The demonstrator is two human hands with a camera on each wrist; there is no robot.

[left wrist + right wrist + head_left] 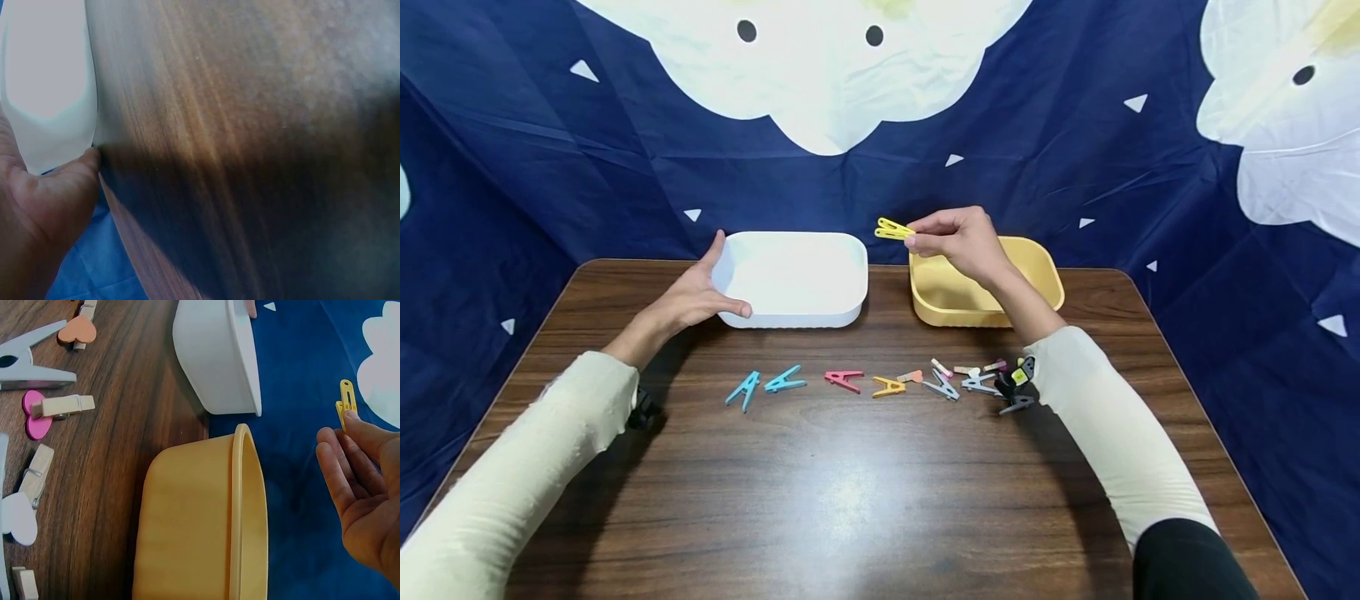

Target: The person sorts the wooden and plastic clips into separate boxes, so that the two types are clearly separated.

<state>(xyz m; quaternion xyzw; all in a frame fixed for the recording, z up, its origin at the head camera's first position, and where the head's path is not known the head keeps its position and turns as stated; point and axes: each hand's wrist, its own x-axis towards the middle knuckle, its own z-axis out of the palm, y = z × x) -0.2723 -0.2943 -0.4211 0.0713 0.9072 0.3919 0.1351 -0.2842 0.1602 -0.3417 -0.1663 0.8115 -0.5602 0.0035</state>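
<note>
My left hand point(691, 293) holds the left end of a white plastic bin point(793, 320), its thumb point(89, 161) along the front wall and a finger at the back corner. My right hand point(964, 243) is raised over the left part of a yellow plastic bin point(955, 318). Between thumb and fingertips it pinches a yellow clothespin point(892, 230), which points left toward the gap between the bins. The right wrist view shows this clothespin point(347, 397) above the rim level, apart from both bins.
Along the table point(775, 500) lie two blue clothespins point(784, 380), a red one point(843, 379) and an orange-yellow one point(889, 387). Grey clothespins point(942, 387) and small wooden ones with hearts point(37, 415) lie farther right, partly behind my right wrist. A dark blue cloth point(820, 187) hangs behind the table.
</note>
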